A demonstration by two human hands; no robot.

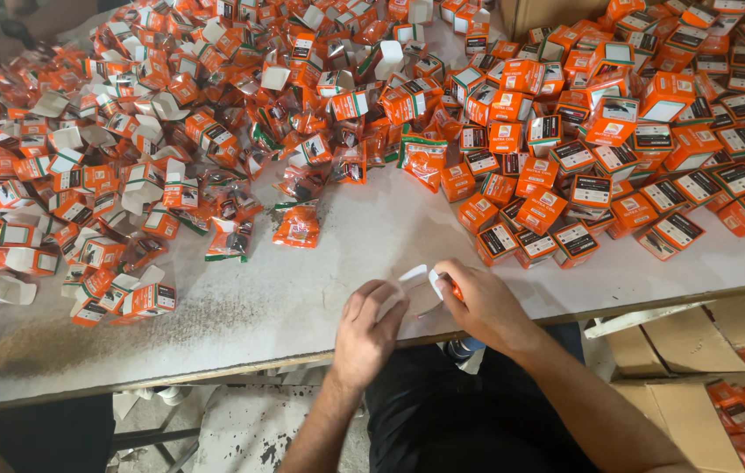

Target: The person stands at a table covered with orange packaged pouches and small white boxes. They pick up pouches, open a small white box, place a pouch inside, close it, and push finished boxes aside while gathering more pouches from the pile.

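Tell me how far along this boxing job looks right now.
Done: closed boxes piled at right. In hand: the left hand and right hand work one open box at the table edge. Left: open boxes heaped at left, and loose pouches mid-table.

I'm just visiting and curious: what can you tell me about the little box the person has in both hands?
The small carton is thin cardboard, orange outside and white inside, with white flaps open. It sits low at the table's near edge. The left hand and right hand grip it from either side and mostly hide it.
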